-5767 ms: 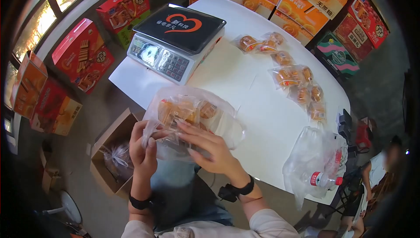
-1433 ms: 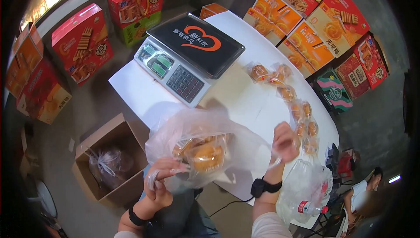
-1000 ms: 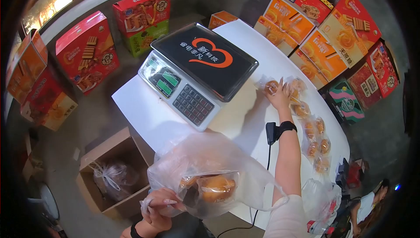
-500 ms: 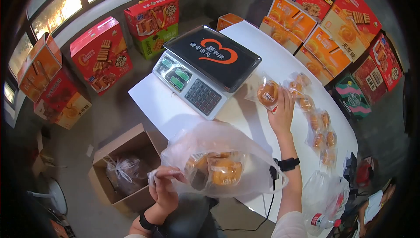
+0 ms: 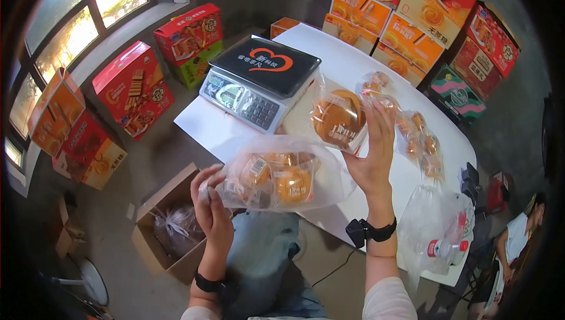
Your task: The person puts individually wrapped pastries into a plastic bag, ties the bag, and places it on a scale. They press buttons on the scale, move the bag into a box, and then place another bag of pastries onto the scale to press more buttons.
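A wrapped round bun (image 5: 338, 117) with white print on its clear packet is pinched at its right edge by my right hand (image 5: 375, 149). It is held up above the table, between the scale and the row of buns. My left hand (image 5: 210, 202) is closed on the left edge of a translucent plastic bag (image 5: 331, 182). Inside the bag lie several wrapped buns (image 5: 293, 186), seen through the film. More wrapped buns (image 5: 419, 137) lie in a line along the right side of the white table (image 5: 329, 217).
A digital scale (image 5: 265, 70) stands on the table's left part. An open carton (image 5: 168, 226) holding a tied bag sits on the floor at left. Plastic bags and a bottle (image 5: 441, 248) lie at the table's near right corner. Snack boxes (image 5: 132, 87) line the walls; a person (image 5: 518, 240) is at far right.
My right hand has brought the wrapped bun up and nearer to me. The plastic bag's loop no longer spreads across my right forearm. The view has shifted.
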Demonstrator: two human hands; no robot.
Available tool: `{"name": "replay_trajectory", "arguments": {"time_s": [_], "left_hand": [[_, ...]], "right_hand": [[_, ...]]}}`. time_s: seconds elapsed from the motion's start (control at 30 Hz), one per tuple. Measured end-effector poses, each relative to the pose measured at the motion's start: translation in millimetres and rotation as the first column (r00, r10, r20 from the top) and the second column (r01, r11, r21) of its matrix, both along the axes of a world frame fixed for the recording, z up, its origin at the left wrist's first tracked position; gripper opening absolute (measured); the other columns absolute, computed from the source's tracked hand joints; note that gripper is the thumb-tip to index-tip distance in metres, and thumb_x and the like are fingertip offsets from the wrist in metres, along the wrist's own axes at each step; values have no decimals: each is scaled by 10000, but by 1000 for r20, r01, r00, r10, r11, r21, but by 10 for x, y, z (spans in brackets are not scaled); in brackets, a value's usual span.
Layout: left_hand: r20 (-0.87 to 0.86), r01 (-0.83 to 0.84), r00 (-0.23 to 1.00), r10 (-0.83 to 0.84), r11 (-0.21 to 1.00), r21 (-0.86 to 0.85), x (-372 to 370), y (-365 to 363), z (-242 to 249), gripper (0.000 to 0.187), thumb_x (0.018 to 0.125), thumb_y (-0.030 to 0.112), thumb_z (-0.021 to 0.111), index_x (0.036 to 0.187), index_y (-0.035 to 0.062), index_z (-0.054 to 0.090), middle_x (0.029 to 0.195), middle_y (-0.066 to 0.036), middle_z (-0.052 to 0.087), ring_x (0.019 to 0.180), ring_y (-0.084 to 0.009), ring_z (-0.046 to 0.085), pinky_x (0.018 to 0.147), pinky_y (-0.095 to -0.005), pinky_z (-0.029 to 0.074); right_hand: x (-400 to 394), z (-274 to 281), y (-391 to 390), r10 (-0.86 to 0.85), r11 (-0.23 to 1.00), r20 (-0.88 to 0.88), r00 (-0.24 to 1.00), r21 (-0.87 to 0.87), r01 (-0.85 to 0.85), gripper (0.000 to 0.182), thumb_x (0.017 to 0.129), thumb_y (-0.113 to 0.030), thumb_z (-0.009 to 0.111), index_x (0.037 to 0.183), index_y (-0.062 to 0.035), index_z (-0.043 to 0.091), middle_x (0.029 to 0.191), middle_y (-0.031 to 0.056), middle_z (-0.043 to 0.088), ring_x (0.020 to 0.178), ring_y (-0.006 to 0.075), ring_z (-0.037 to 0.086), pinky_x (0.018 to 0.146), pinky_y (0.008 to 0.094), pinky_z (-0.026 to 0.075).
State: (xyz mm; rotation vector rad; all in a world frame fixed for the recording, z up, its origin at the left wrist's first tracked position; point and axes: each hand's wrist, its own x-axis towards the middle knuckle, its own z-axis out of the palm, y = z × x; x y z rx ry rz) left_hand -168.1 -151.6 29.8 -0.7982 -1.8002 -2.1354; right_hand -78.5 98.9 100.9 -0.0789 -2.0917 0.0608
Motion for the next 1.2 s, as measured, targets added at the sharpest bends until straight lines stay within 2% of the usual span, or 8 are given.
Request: {"name": "replay_trajectory", "arguments": {"time_s": [0.23, 0.27, 0.37, 0.43, 0.73, 0.8, 0.9, 1.2], "left_hand": [[-14, -29, 999, 29, 998, -51, 25, -54, 72, 226, 902, 61, 402, 1059, -42, 529, 1236, -122, 426, 1074, -212, 475, 928, -331, 358], [67, 19, 998, -21, 999, 33, 38, -61, 83, 212, 883, 58, 433, 991, -49, 581, 1243, -113, 414, 1122, -228, 432, 952, -349, 328], [10, -47, 999, 48, 995, -86, 15, -110, 70, 203, 862, 26, 438, 950, -44, 606, 1250, -114, 424, 1152, -240, 405, 973, -355, 305], [23, -46, 999, 48, 996, -77, 38, -112, 106, 200, 846, 10, 439, 929, -40, 614, 1247, -121, 436, 1153, -235, 414, 976, -358, 304], [161, 140, 976, -149, 988, 66, 27, -153, 204, 311, 882, 45, 394, 1160, -72, 470, 1280, -156, 416, 1120, -236, 483, 947, -316, 358], [162, 162, 971, -176, 982, 100, 15, -130, 182, 312, 880, 44, 388, 1153, -76, 482, 1291, -158, 408, 1149, -244, 459, 957, -322, 351], [85, 193, 977, -196, 980, 47, 42, -98, 196, 313, 872, 35, 377, 1127, -83, 515, 1311, -163, 394, 1201, -260, 410, 979, -339, 334], [-9, 226, 974, -227, 973, -50, -16, 27, 172, 335, 863, 50, 357, 1114, -43, 560, 1360, -194, 345, 1269, -304, 321, 1040, -402, 233]], "right_hand": [[290, 40, -431, -2, 998, -1, 1000, -60, 2, 922, 512, -48, 796, 1309, -77, 336, 1266, 103, 443, 1189, 304, 401, 1051, 473, 234], [303, 7, -515, 173, 890, -95, 980, -412, -197, 945, 516, -49, 801, 1325, -76, 313, 1273, 101, 437, 1183, 303, 408, 1032, 477, 267], [406, -91, -734, 317, 384, -372, 872, -791, -477, 901, 635, -182, 771, 1363, -78, 252, 1300, 102, 407, 1178, 281, 419, 970, 471, 358], [450, -229, -793, 135, -648, -837, 531, -480, -592, 841, 722, -289, 695, 1364, -39, 213, 1295, 136, 393, 1198, 259, 399, 991, 400, 341], [414, -553, -738, 679, 14, -193, 708, -961, -276, 764, 695, -266, 717, 1322, -31, 351, 1291, 109, 417, 1176, 237, 418, 963, 331, 341], [217, -415, -787, 712, 563, 272, 647, -771, -296, 750, 651, -213, 740, 1313, -130, 398, 1287, 132, 425, 1158, 282, 431, 984, 390, 316], [6, -461, -919, 413, 898, 570, 710, -384, -213, 724, 636, -175, 717, 1296, -229, 424, 1284, 147, 423, 1136, 326, 439, 998, 471, 278], [-395, -843, -984, 160, 980, 518, 840, -183, -74, 712, 674, -155, 669, 1321, -210, 376, 1342, 162, 352, 1241, 338, 334, 1014, 505, 249]]}}
